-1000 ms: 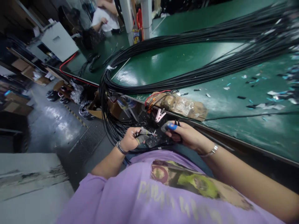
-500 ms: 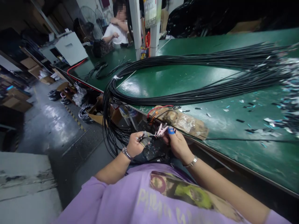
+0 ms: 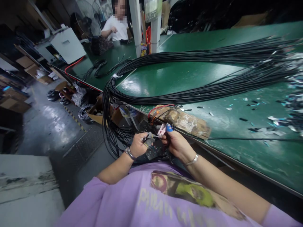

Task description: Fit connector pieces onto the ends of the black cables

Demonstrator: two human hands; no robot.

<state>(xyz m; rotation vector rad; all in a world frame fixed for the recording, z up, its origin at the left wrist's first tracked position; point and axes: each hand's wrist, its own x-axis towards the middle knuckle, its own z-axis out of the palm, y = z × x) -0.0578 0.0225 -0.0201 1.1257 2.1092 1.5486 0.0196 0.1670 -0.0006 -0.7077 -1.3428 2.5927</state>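
My left hand, with grey-wrapped fingertips, is closed on the end of a black cable. Thin pale wires seem to run from its tip toward the other hand. Just to the right, my right hand pinches a small pink clip-like tool; its exact kind is unclear. Blue wrapping covers the right thumb. The wires and the pink tool meet in the narrow gap between my hands, and the contact is too small to make out. Both hands are in front of the bench edge.
A long bundle of black cables loops over the green bench and hangs off its edge. A worn wooden block with red and orange wires lies beyond my hands. Cut scraps litter the right side. A co-worker sits behind.
The pink tool's arms, spread apart before, now look pressed together in my right hand. That hand has shifted slightly left, closer to my left hand. The co-worker's raised arm is lowered.
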